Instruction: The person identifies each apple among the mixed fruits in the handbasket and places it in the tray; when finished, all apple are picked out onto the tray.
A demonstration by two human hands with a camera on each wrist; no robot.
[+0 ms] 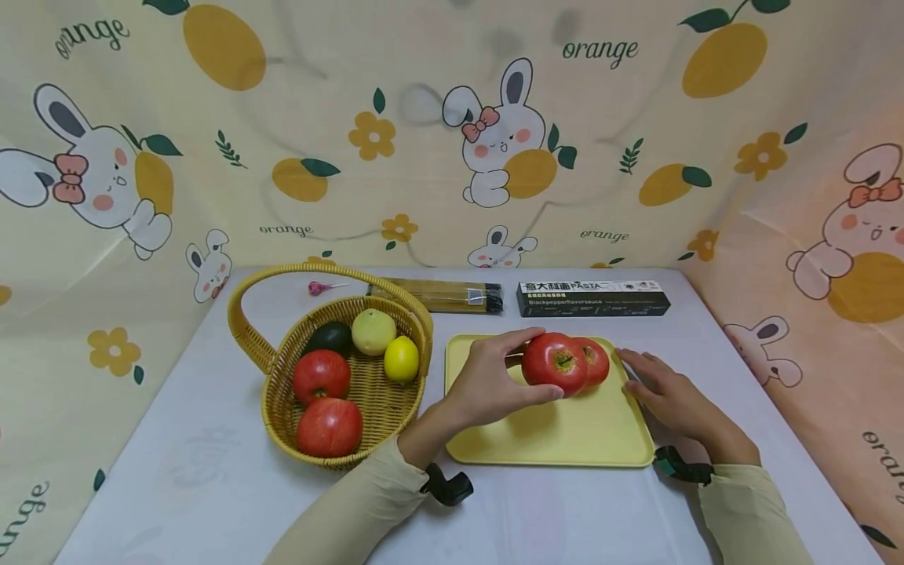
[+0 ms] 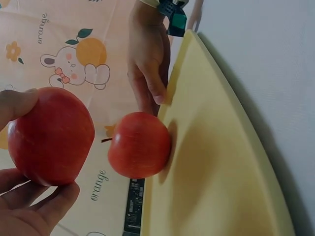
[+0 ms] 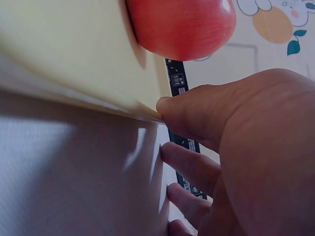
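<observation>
My left hand [image 1: 487,380] grips a red apple [image 1: 551,362] between thumb and fingers, holding it above the yellow tray [image 1: 494,443]. In the left wrist view the held apple [image 2: 51,135] hangs apart from a second red apple [image 2: 140,146], which rests on the tray near its far right corner. From the head, the held apple partly covers that second one [image 1: 598,362]. At the tray's right edge is my right hand [image 1: 674,396]; its thumb [image 3: 192,110] touches the rim while the other fingers spread outside it, low by the white tabletop.
Left of the tray stands a wicker basket [image 1: 381,412] with a tall handle, holding two red apples [image 1: 329,428], a yellow lemon [image 1: 401,359], a pale round fruit [image 1: 373,332] and a dark green fruit [image 1: 330,338]. Behind lie a pasta box [image 1: 593,300], a brown pack [image 1: 438,297] and a small pink item [image 1: 315,288].
</observation>
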